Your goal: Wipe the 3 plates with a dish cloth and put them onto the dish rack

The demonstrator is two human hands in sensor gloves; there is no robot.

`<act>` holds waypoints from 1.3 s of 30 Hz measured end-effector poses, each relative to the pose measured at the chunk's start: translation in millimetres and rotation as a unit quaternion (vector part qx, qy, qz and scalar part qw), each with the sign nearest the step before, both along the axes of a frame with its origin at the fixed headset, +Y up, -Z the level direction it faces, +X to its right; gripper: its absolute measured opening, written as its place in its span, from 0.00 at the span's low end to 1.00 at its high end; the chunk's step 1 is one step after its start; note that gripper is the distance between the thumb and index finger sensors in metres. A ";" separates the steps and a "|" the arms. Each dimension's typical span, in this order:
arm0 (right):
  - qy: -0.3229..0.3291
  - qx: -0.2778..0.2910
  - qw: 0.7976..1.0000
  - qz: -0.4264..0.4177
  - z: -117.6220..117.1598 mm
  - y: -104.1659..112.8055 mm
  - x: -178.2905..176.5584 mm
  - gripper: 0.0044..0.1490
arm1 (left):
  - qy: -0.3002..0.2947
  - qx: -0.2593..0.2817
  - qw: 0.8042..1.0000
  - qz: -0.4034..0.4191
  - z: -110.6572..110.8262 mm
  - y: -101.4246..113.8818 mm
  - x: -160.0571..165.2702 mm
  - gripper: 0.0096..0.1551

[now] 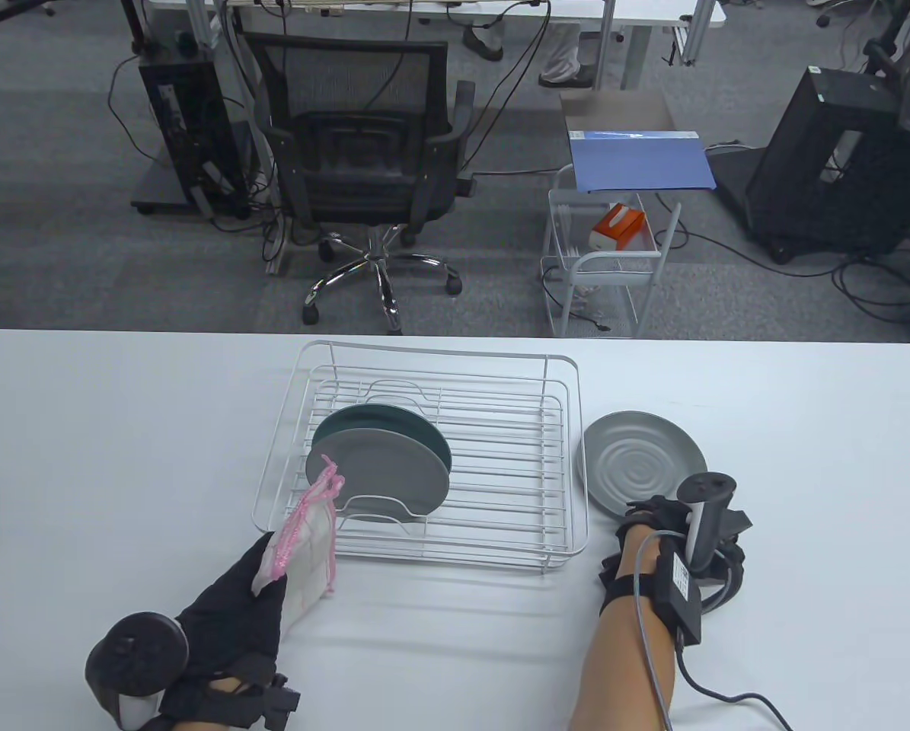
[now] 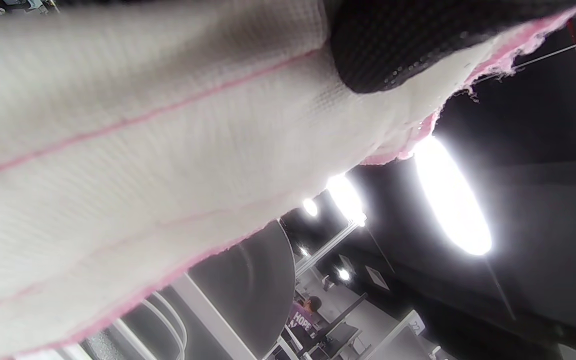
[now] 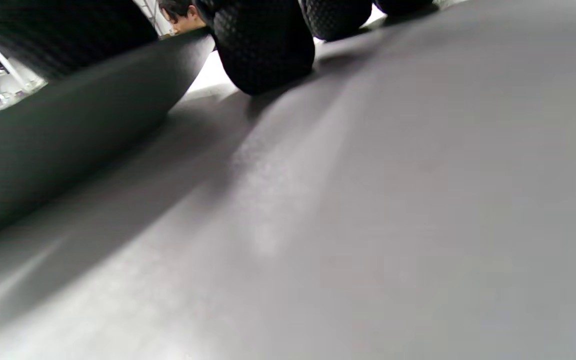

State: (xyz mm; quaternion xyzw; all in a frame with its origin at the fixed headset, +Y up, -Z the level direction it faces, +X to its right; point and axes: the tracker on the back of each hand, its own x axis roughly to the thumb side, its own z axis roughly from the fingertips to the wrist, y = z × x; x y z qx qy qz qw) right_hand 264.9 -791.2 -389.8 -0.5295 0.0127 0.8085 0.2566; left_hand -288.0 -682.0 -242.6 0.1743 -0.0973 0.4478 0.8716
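We can read little. In the left wrist view, past the lower edge of the cloth [image 2: 143,165] our left hand [image 2: 393,45] grips, a person's purple shirt [image 2: 302,322] bears "HOPE". Farther from that grip, to the lower right, a small white sign [image 2: 416,327] carries a number that looks like "22". The label on the box [image 1: 681,580] strapped by our right hand is too small to read.
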 end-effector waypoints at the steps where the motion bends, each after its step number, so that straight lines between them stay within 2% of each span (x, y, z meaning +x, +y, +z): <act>1: -0.004 0.004 1.000 0.000 -0.2 -0.1 2.3 0.39 | 0.000 0.001 1.000 -0.002 0.3 0.4 0.2 0.27; 5: -0.032 0.034 0.998 -0.030 2.9 0.1 10.1 0.34 | -0.003 0.002 1.000 -0.001 0.2 0.7 0.3 0.27; 11: -0.073 0.132 0.982 -0.116 15.1 3.6 16.2 0.29 | -0.013 0.003 1.000 -0.004 1.4 0.8 4.3 0.27; 14: -0.070 0.164 0.976 -0.125 20.9 7.3 18.2 0.29 | -0.014 0.003 1.000 0.003 1.5 1.0 3.6 0.27; 19: -0.047 0.188 0.977 -0.088 30.5 23.3 20.7 0.29 | -0.014 0.003 1.000 0.014 1.5 1.1 1.5 0.27; 25: -0.019 0.283 0.953 -0.107 43.1 59.1 20.3 0.29 | -0.019 0.006 1.000 0.015 2.3 1.1 3.0 0.27; 29: 0.022 0.347 0.928 -0.132 51.3 79.7 11.5 0.29 | -0.019 0.005 1.000 0.014 2.1 0.9 3.0 0.27; 32: 0.061 0.401 0.898 -0.172 56.3 90.4 -5.0 0.29 | -0.015 0.003 1.000 0.015 1.4 0.0 1.4 0.28; 35: 0.102 0.434 0.868 -0.218 61.7 99.5 -29.2 0.29 | -0.010 0.002 1.000 0.014 0.4 -1.3 -0.4 0.28; 39: 0.176 0.449 0.831 -0.278 69.1 109.1 -70.1 0.29 | -0.004 0.003 1.000 0.006 0.0 -1.5 -0.8 0.28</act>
